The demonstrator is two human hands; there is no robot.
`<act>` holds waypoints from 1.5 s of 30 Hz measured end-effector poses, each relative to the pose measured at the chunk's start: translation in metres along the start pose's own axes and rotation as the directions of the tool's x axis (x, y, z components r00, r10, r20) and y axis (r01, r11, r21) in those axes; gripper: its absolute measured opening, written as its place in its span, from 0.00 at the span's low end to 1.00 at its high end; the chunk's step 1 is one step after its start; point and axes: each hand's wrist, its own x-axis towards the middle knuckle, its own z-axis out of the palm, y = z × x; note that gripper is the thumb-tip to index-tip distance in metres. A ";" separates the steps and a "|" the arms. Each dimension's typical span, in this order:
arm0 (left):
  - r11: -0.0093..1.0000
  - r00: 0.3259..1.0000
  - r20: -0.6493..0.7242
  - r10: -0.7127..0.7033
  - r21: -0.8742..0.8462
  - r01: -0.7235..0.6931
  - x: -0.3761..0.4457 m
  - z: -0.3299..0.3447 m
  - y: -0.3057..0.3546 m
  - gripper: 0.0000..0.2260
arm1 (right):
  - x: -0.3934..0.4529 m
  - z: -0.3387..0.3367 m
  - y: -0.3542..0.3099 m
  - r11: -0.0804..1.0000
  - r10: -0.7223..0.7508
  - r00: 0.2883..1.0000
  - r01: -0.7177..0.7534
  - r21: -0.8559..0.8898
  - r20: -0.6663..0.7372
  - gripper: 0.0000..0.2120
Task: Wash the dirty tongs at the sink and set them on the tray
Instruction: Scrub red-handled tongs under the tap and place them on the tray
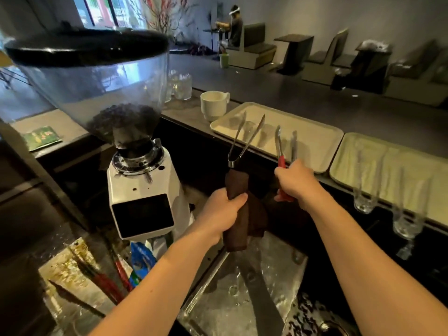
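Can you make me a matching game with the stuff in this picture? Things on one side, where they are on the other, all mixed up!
Things:
1. red-handled tongs
2. brown cloth
3. white mug
4. coffee beans

Places:
A. in the grinder's clear hopper
B. gripped in the left hand
C. on the counter beside the tray
D. held in the right hand

Pairs: 1-D, 2-B, 3-C, 4-A

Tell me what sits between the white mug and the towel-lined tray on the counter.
A beige tray, head view. Two tongs' tips hang over it, held by the left hand and right hand.
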 end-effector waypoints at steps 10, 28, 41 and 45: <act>1.000 1.000 -0.001 0.011 -0.026 -0.011 0.017 0.001 0.011 0.05 | 0.028 0.008 -0.030 0.785 -0.231 0.965 0.112 -0.610 -0.121 0.38; 0.997 0.999 -0.036 0.025 -0.077 -0.028 0.013 -0.025 -0.002 0.04 | 0.039 0.044 -0.095 0.354 -0.518 0.755 0.617 -0.703 0.402 0.38; 0.999 0.994 -0.101 -0.033 -0.021 0.031 0.016 -0.037 -0.017 0.04 | 0.064 0.073 -0.101 0.336 -0.449 0.740 0.659 -0.673 0.500 0.25; 0.999 0.994 -0.101 -0.031 -0.040 0.027 0.017 -0.041 -0.017 0.04 | 0.061 0.076 -0.103 0.321 -0.493 0.734 0.652 -0.687 0.467 0.32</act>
